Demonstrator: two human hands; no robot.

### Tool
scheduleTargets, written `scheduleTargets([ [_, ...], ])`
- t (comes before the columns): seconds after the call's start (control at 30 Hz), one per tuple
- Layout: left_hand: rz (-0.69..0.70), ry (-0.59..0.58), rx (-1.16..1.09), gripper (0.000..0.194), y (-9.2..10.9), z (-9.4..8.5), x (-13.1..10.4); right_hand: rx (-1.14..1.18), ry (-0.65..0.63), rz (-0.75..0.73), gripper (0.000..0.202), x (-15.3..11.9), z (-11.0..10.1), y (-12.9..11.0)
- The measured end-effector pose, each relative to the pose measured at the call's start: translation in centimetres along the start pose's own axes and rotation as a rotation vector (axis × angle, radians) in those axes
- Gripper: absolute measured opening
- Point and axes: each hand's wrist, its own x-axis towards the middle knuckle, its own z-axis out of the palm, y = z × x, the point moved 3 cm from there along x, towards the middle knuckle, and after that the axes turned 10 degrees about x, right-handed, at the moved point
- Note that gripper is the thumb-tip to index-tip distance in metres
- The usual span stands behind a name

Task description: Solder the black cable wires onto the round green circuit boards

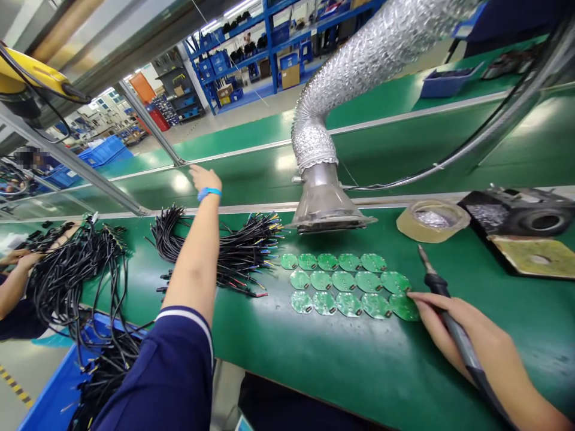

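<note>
My left hand (205, 179), with a blue band at the wrist, reaches out over the far edge of the green bench, fingers apart and nothing seen in them. Below that arm lies a bundle of black cables (247, 245) with coloured wire ends. My right hand (467, 335) holds a soldering iron (449, 311), its tip pointing up and away. The fingertips of this hand touch the right end of several round green circuit boards (344, 281) laid in three rows.
A fume hood (326, 200) on a silver duct hangs behind the boards. A tape roll (432, 221) and a soldering stand (525, 215) are at right. At left are more cables (76, 269), a blue bin (49, 383) and another person's arm (15, 287).
</note>
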Motion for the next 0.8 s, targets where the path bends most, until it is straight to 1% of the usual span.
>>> scheduleTargets([
  [0.03,-0.001,-0.020,0.018,0.041,-1.1,-1.1,-0.5,0.002,0.012,-0.002,0.026,0.0,0.0,0.1],
  [0.07,0.037,-0.067,0.026,0.042,-1.9,-1.7,-1.2,0.005,0.021,-0.006,0.026,0.0,0.1,0.2],
  [0.1,0.095,-0.133,0.035,0.042,-2.4,-1.8,-2.3,0.010,0.023,-0.009,0.027,0.0,0.2,0.3],
  [0.13,0.159,-0.208,0.036,0.040,-2.6,-1.4,-3.6,0.016,0.023,-0.010,0.028,0.0,0.3,0.4],
  [0.2,0.303,-0.368,0.027,0.034,-2.6,0.3,-6.7,0.030,0.018,-0.004,0.030,0.0,0.6,0.7],
  [0.23,0.367,-0.428,0.021,0.031,-2.4,1.3,-8.2,0.038,0.018,0.006,0.032,0.0,0.7,0.8],
  [0.27,0.418,-0.461,0.015,0.027,-2.1,2.4,-9.6,0.045,0.023,0.021,0.033,-0.1,0.8,1.0],
  [0.3,0.455,-0.468,0.008,0.022,-1.9,3.3,-10.7,0.049,0.031,0.035,0.036,-0.1,1.0,1.2],
  [0.37,0.495,-0.429,-0.006,0.013,-1.5,4.4,-12.1,0.053,0.037,0.051,0.039,-0.3,1.2,1.4],
  [0.47,0.501,-0.337,-0.042,0.011,-1.4,4.8,-12.6,0.045,0.031,0.050,0.040,-0.5,1.4,1.7],
  [0.57,0.463,-0.251,-0.127,0.015,-2.0,4.4,-12.3,0.032,0.015,-0.002,0.034,-0.7,1.3,1.7],
  [0.63,0.407,-0.171,-0.224,0.017,-2.7,4.1,-11.9,0.012,-0.014,-0.052,0.029,-0.8,1.2,1.5],
  [0.73,0.300,-0.074,-0.410,0.018,-4.3,3.5,-11.3,-0.011,-0.066,-0.125,0.035,-0.8,1.1,0.9],
  [0.8,0.251,-0.067,-0.535,0.018,-5.3,3.1,-11.0,-0.014,-0.071,-0.185,0.041,-0.7,1.1,0.5],
])
